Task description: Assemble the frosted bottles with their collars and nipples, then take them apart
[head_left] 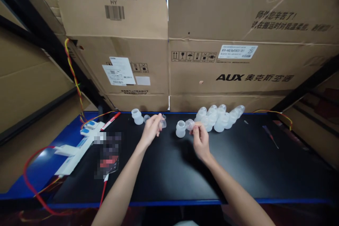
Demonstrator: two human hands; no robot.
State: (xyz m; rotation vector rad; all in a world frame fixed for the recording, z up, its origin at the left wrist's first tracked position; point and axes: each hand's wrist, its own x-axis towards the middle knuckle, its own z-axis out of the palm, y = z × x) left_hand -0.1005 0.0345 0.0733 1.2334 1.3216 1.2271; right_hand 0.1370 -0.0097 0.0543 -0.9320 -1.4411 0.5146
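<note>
My left hand [152, 129] is closed on a clear plastic cap [163, 123], its fingers partly covering it. Behind that hand, another small clear piece [146, 117] shows only in part. Between thumb and fingers, my right hand [200, 141] pinches a small translucent lid [189, 124]. Just left of the lid, a translucent white bottle [180, 131] with an open mouth stands upright on the black mat. A second open bottle [137, 117] is at the back, left of my left hand. Several bottles with clear domed caps [221, 122] stand grouped beyond my right hand.
A white power strip [81, 148], a red marker [110, 120] and a blurred-out dark device [108, 159] lie on the left. A screwdriver [270, 136] rests at the right. Large cardboard boxes [196, 91] wall the back; dark metal posts flank the bench.
</note>
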